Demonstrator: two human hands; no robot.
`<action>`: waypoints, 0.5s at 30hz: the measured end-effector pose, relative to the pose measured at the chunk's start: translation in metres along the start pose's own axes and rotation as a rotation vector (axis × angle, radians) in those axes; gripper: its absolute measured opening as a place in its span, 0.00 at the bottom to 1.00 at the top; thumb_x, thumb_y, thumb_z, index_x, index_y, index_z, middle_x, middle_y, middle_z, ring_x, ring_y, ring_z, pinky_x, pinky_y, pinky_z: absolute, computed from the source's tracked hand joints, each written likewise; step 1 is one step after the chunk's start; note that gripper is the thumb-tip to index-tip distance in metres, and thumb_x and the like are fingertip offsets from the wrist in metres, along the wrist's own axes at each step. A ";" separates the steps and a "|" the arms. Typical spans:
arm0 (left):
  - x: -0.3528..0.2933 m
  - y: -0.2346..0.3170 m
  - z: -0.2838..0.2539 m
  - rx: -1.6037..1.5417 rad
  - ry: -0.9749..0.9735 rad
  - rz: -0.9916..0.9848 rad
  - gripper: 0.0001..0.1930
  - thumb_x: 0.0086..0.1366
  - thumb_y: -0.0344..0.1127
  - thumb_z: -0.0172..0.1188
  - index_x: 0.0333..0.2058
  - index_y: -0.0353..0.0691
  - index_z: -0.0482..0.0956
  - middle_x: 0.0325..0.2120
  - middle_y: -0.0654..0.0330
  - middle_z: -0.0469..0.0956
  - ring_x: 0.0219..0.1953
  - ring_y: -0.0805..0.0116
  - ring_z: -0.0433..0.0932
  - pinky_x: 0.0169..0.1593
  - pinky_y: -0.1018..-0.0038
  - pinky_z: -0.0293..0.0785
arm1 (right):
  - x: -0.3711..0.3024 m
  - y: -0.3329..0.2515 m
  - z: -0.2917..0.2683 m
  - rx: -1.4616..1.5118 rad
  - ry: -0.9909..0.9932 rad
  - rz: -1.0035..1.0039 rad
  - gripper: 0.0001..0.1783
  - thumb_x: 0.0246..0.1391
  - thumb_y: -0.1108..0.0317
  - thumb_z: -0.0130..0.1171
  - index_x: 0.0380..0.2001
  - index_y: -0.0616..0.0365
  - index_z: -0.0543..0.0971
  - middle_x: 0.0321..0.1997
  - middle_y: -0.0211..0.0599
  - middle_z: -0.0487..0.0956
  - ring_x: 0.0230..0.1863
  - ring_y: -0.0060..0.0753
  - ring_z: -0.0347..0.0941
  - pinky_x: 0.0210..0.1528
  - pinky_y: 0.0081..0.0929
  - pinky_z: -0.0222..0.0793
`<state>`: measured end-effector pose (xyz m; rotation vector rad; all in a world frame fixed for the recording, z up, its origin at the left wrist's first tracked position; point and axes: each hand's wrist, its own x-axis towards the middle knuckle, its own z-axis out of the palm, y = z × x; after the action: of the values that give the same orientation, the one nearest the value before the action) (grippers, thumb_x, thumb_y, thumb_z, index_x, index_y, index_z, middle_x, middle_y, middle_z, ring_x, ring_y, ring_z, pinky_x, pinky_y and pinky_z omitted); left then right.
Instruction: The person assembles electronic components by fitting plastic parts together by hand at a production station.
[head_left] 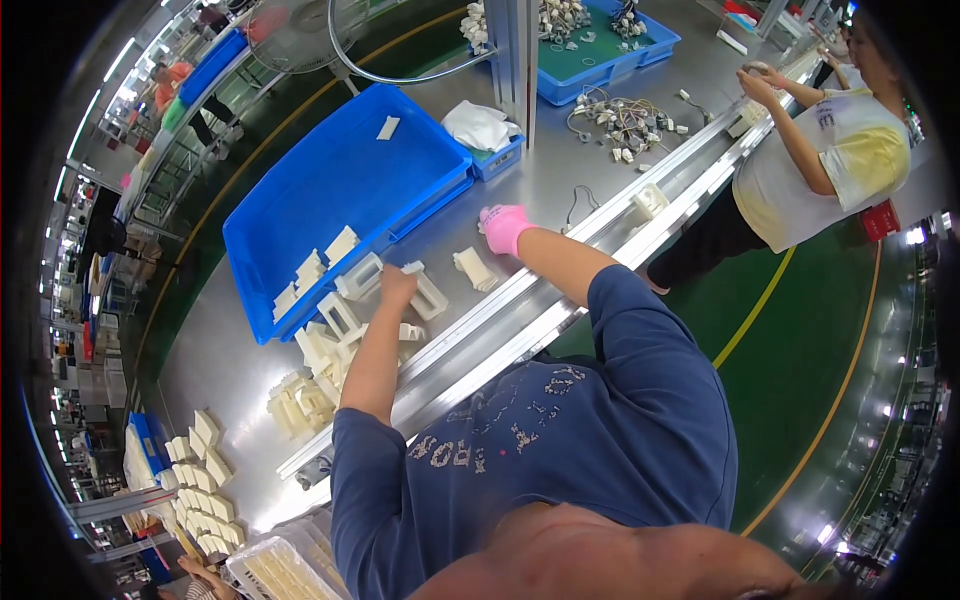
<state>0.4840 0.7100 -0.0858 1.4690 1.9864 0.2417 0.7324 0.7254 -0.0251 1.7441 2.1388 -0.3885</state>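
My bare left hand (398, 287) is closed at the edge of a cream-white plastic frame (430, 296) with a rectangular opening. Another such frame (358, 277) lies just left of that hand, against the blue tray. My right hand (506, 229), in a pink glove, is farther right over the metal table, its fingers curled. Small pale bits show at its fingertips; what they are I cannot make out. Between and below my hands a solid cream piece (474, 269) lies on the table.
A large blue tray (340, 170) holds a few cream pieces. More cream parts (310, 400) are heaped near my left forearm. Metal rails (480, 325) run along the table's near side. Wire connectors (625, 125) lie at the far right; a co-worker (825, 150) stands beyond the rails.
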 end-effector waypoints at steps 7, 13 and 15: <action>-0.040 0.032 -0.031 -0.927 0.097 0.099 0.18 0.53 0.24 0.46 0.45 0.35 0.70 0.40 0.52 0.74 0.44 0.63 0.73 0.44 0.66 0.72 | -0.005 0.012 0.003 0.233 0.285 0.003 0.24 0.47 0.56 0.55 0.45 0.60 0.67 0.45 0.42 0.73 0.45 0.39 0.71 0.43 0.34 0.68; -0.086 0.059 -0.055 -1.090 -0.179 0.010 0.14 0.62 0.42 0.46 0.35 0.36 0.72 0.30 0.57 0.75 0.35 0.63 0.76 0.36 0.67 0.74 | -0.070 0.013 -0.060 1.130 -0.013 -0.457 0.18 0.47 0.55 0.56 0.27 0.61 0.72 0.23 0.30 0.72 0.26 0.19 0.68 0.26 0.20 0.65; -0.081 0.046 -0.038 -1.175 -0.252 0.103 0.15 0.64 0.44 0.44 0.35 0.37 0.69 0.29 0.58 0.73 0.36 0.62 0.75 0.37 0.65 0.74 | -0.078 0.007 -0.057 1.329 -0.269 -0.534 0.15 0.48 0.57 0.56 0.27 0.60 0.72 0.18 0.27 0.71 0.19 0.14 0.66 0.19 0.13 0.61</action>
<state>0.5111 0.6613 -0.0018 0.7464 1.1473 1.0029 0.7472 0.6821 0.0603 1.3056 2.1734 -2.4272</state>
